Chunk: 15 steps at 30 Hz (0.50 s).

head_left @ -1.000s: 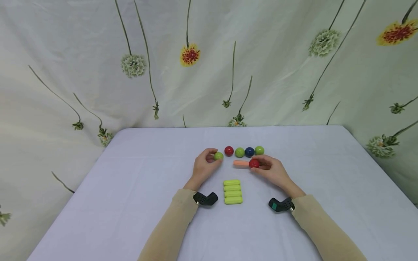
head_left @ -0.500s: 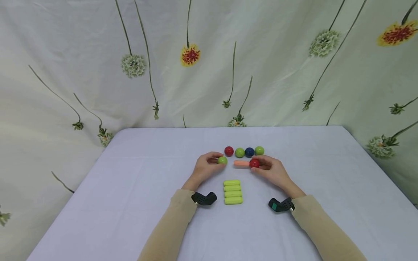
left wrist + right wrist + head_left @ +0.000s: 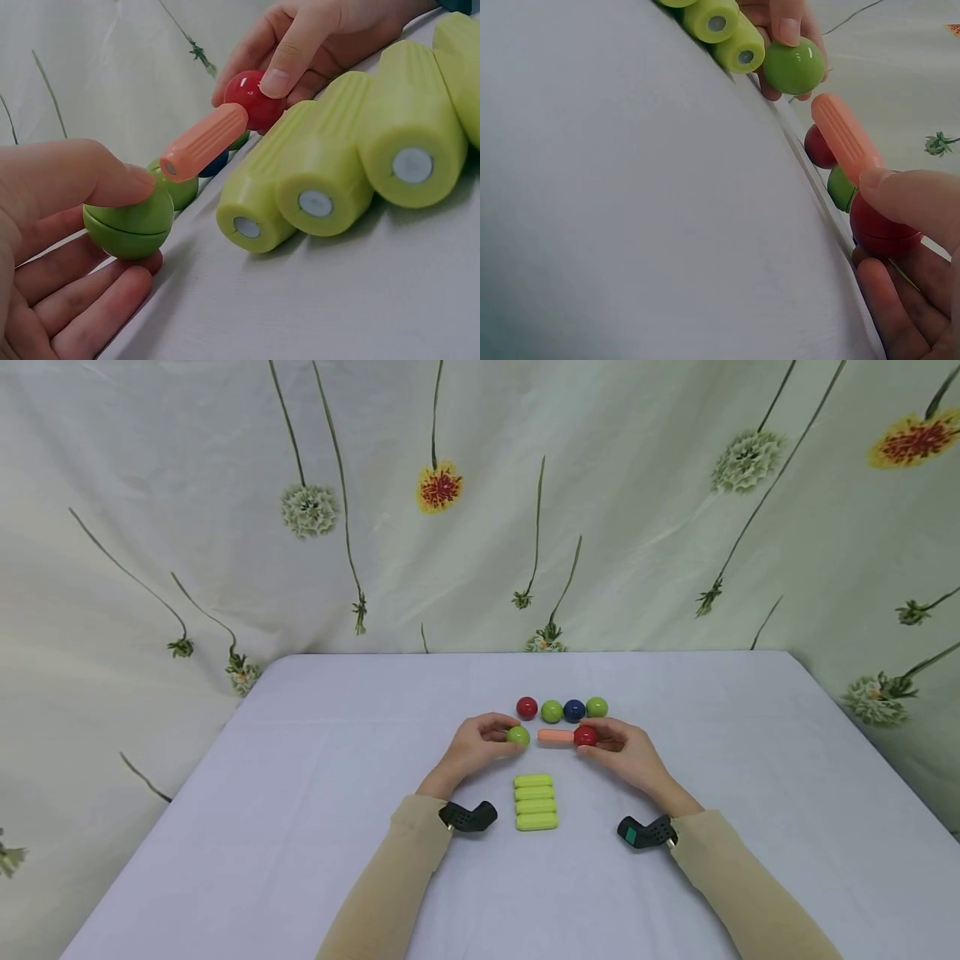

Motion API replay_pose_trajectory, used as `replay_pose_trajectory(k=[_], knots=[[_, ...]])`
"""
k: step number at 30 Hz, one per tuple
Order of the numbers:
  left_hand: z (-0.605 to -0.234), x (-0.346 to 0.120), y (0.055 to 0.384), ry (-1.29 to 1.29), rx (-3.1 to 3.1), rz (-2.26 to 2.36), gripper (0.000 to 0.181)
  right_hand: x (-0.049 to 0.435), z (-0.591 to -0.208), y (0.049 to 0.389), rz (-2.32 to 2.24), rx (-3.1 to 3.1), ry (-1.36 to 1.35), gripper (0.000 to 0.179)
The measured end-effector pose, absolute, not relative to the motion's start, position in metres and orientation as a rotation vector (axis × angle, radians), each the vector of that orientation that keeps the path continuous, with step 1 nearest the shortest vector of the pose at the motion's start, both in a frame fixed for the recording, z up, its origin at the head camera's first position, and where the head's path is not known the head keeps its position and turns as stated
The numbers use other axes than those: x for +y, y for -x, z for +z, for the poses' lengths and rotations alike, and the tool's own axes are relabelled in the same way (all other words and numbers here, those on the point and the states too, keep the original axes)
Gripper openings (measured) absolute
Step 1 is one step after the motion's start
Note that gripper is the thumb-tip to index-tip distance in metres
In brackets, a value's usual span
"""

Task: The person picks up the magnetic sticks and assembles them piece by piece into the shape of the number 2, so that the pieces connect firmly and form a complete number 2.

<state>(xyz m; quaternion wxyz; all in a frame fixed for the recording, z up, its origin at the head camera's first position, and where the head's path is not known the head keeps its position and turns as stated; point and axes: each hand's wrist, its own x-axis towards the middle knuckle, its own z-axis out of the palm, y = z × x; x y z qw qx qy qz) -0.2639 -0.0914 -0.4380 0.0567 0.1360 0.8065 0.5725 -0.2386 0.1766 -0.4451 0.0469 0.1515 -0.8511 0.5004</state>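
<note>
My left hand (image 3: 478,745) pinches a green ball (image 3: 129,217) between thumb and fingers. My right hand (image 3: 624,750) grips a red ball (image 3: 585,737), and an orange ribbed rod (image 3: 206,141) sticks out from that ball toward the left. In the head view a short gap separates the green ball from the rod's free end, where the left wrist view shows a grey metal disc (image 3: 171,169). Nearer to me, several yellow-green rods (image 3: 536,802) lie side by side, with similar discs in their ends.
Behind the hands, a row of balls lies on the white-covered table (image 3: 315,860): a red ball (image 3: 527,708), a green ball (image 3: 551,712), a dark blue ball (image 3: 574,711) and another green ball (image 3: 597,707). A flowered cloth (image 3: 630,485) hangs beyond the table's far edge.
My left hand has brought the green ball right and slightly nearer to me, closer to the orange rod's free end. The right hand stays in place with the red ball and rod.
</note>
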Motion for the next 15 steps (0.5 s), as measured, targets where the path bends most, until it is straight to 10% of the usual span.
replay_pose_trajectory(k=[15], knots=[[-0.4351, -0.0895, 0.2609, -0.493, 2.383, 1.72, 0.04, 0.1754, -0.4424, 0.2371, 1.539, -2.602, -0.447, 0.045]])
